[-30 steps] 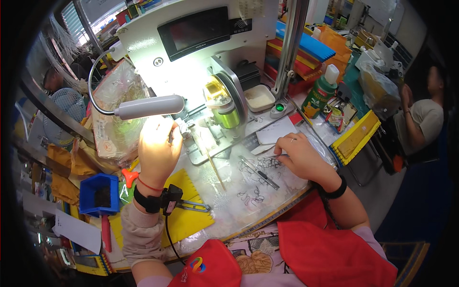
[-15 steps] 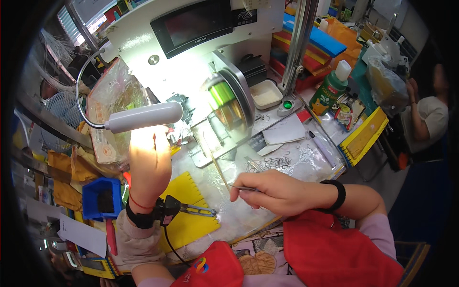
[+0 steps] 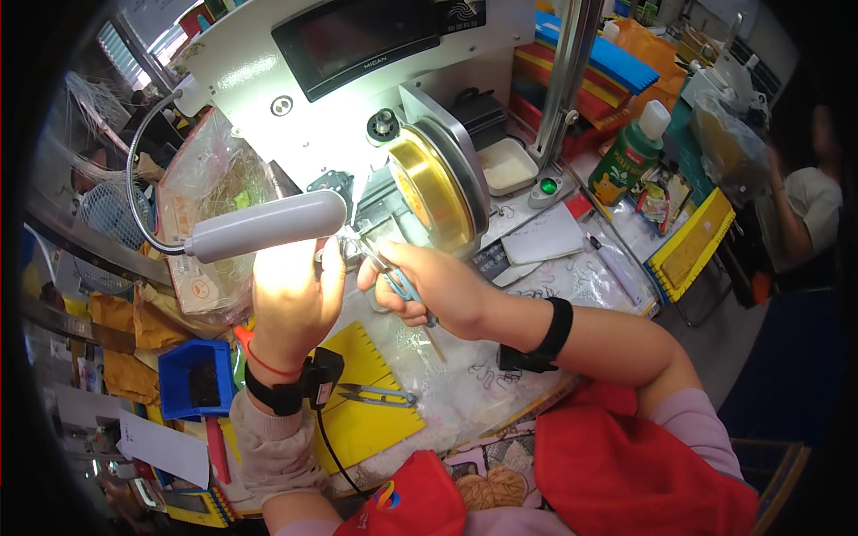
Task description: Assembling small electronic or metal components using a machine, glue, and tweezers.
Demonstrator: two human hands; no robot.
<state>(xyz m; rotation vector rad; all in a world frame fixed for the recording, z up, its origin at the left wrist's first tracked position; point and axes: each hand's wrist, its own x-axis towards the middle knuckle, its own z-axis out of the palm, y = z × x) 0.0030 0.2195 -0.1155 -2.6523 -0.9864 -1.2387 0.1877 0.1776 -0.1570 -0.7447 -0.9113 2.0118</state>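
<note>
My left hand (image 3: pixel 293 290) is raised under the lamp head, fingers bent together at the bright work area of the white machine (image 3: pixel 246 103). The lamp and glare hide its fingertips, so what they pinch cannot be made out. Close beside it, my right hand (image 3: pixel 429 281) grips blue-grey thread snips (image 3: pixel 404 284), their metal tips pointing up-left toward the left fingertips. A thin brown stick (image 3: pixel 435 345) shows below my right hand. Just right of the work area stands a spool (image 3: pixel 438 192) of shiny gold. Similar snips (image 3: pixel 380 396) lie on a yellow board (image 3: pixel 357 429) nearer me.
A grey lamp (image 3: pixel 268 225) on a bent arm hangs over my left hand. At left sits a blue bin (image 3: pixel 192 380) with dark contents. To the right are a white dish (image 3: pixel 507 167), white paper (image 3: pixel 541 237), a green bottle (image 3: pixel 626 156) and a yellow tray (image 3: pixel 693 250). A person sits beyond.
My right hand has moved up and left from the table to beside my left hand, and blue-grey snips now show in its grip. My left thumb now shows; the head view has shifted slightly.
</note>
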